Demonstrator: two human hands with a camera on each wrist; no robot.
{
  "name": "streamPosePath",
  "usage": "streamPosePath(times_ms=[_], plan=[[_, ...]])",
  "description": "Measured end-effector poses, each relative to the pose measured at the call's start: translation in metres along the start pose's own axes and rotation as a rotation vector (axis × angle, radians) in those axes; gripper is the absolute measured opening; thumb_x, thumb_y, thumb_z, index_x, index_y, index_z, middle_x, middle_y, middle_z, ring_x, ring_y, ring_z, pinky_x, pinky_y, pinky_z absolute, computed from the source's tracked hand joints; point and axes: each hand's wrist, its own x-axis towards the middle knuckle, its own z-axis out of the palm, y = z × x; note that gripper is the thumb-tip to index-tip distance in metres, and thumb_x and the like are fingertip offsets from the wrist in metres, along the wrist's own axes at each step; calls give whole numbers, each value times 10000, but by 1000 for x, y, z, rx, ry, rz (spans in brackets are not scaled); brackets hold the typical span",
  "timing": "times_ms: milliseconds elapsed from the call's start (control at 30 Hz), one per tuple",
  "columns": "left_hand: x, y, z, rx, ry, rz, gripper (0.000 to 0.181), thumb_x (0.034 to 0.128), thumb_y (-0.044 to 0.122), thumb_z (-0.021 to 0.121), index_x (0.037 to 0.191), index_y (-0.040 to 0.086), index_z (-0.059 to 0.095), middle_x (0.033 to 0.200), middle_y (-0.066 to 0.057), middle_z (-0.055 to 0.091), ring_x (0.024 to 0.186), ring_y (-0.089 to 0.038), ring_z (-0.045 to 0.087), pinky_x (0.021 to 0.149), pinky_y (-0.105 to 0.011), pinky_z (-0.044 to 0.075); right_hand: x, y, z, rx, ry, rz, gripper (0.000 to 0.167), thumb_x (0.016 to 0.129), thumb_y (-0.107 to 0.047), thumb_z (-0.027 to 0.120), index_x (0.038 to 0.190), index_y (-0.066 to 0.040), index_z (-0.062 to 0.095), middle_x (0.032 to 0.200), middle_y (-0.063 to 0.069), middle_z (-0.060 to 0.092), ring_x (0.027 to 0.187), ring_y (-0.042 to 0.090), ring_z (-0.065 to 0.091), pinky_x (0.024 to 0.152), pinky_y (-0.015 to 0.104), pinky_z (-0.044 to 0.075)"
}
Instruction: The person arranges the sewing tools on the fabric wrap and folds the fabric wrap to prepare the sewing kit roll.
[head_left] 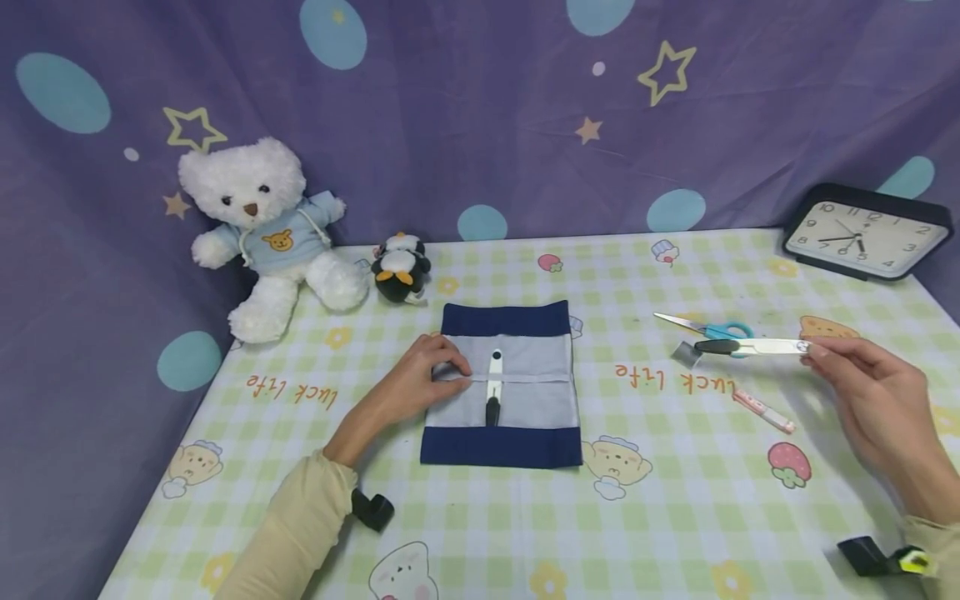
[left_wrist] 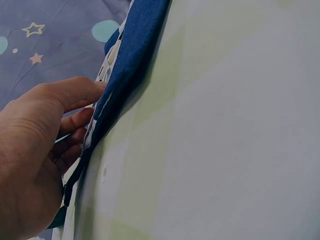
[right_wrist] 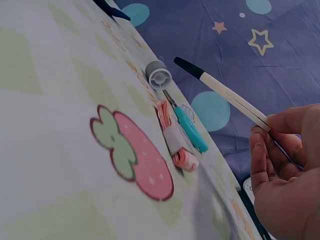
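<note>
A cloth pouch (head_left: 525, 400) lies flat mid-table, light grey inside with navy bands at both ends. My left hand (head_left: 420, 379) is at its left side, thumb and forefinger pinching the pocket edge that runs across the middle. A slim white tool with a black end (head_left: 494, 392) lies upright on the pouch, its black tip near the lower band. At the right, my right hand (head_left: 885, 392) holds a similar slim white tool with a black tip (head_left: 757, 347) by its white end, above the table. In the right wrist view this tool (right_wrist: 235, 100) points away from the fingertips.
Under and beside the held tool lie teal-handled scissors (head_left: 727, 331), a grey thread spool (head_left: 686, 355) and a pink-and-white thread skein (head_left: 765, 412). A black clock (head_left: 866, 233) stands at the back right. A white teddy bear (head_left: 277, 242) and a penguin plush (head_left: 401, 268) sit at the back left.
</note>
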Motion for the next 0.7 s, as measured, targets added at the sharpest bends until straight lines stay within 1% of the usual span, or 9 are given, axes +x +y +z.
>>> streamPosePath(times_ms=[133,200,267,467,567,700], plan=[[0,0,0,0,-4,-8,67,926,131,802,967,169,764,1035,32,612,1026,-212,500,915,-439,426,3,1,11,17,-36,-16,250,950,206,579,1141,123,718,1160,84,697,950,136,716,826,218,554],[0,0,0,1,-5,-10,68,925,131,803,968,167,765,1035,33,613,1024,-210,501,912,-438,424,5,1,18,9,-48,-23,251,954,204,577,1146,122,717,1175,80,684,955,134,712,826,220,555],[1,0,0,1,-5,-13,69,923,129,804,970,164,766,1034,33,615,1021,-210,502,912,-436,423,7,2,24,4,-62,-20,253,957,200,576,1144,111,723,1144,81,688,911,137,721,819,216,556],[1,1,0,8,-5,-19,75,919,125,807,968,163,765,1034,29,616,1028,-216,503,921,-442,425,17,4,40,-48,-133,-14,235,971,175,581,1129,95,736,1046,65,753,873,125,721,800,192,550],[0,1,0,15,-8,-28,76,920,130,807,968,171,764,1038,34,614,1033,-214,500,925,-443,426,21,6,48,-88,-148,-19,218,972,153,601,1113,75,748,1017,55,750,870,106,706,788,184,549],[0,1,0,17,-12,-33,72,925,133,802,971,172,763,1041,36,615,1032,-213,498,926,-444,425,25,11,58,-114,-145,9,183,972,102,648,1106,45,758,1009,40,733,880,87,683,784,173,543]])
